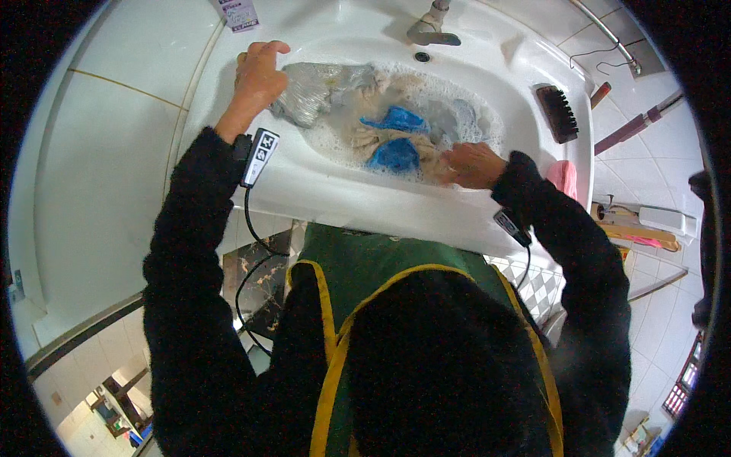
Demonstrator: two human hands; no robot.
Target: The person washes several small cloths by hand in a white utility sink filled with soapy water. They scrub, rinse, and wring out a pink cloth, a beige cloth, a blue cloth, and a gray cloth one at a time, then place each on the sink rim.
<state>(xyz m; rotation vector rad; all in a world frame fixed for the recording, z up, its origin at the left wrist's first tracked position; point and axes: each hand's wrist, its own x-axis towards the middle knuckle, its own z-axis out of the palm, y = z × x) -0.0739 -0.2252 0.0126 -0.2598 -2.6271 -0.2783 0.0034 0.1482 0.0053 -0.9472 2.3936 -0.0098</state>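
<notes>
A white washbasin holds soapy, cloudy water with wet cloths in it. Over the basin's left side is my left hand, fingers bent, beside a grey, shiny wet cloth; whether it grips the cloth I cannot tell. My right hand is at the water's near right side, its fingertips at a beige cloth and partly hidden by suds. Two bright blue patches of cloth lie on the beige cloth in the middle.
A tap stands at the far rim above the overflow hole. On the right rim lie a dark bristle brush and a pink item. A purple printed packet is at the far left. Cables hang from both wrist devices.
</notes>
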